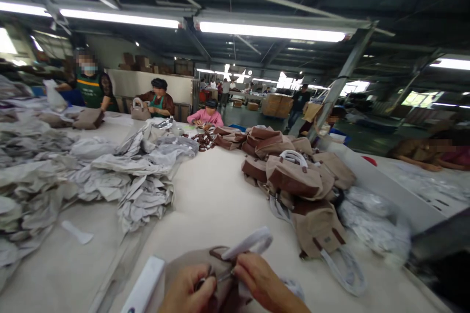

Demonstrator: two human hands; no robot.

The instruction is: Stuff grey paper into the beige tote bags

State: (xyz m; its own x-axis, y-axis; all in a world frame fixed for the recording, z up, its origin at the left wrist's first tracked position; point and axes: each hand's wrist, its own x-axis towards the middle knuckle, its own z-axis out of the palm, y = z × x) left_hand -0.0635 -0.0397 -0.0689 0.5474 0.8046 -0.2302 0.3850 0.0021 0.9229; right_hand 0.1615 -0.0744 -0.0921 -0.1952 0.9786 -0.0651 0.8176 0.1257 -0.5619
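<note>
At the bottom centre, a taupe and brown bag [191,260] lies on the pale table under both hands. My left hand [193,287] is closed, thumb and fingers pinched at a small dark piece on the bag's top. Close beside it on the right, my right hand [257,276] has its fingers pressed together at the base of a white-wrapped handle [255,242]. A thin metallic thing shows between the two hands, too blurred to name. Left of the bag lies a white flat box-like piece [145,286].
Brown and taupe bags [293,171] are piled at the right, with clear plastic [378,220] beside them. Heaps of grey-white material [143,176] cover the left. A white strip [77,233] lies nearer. Several people work around the table's far side. A slanted metal post [343,76] rises at right.
</note>
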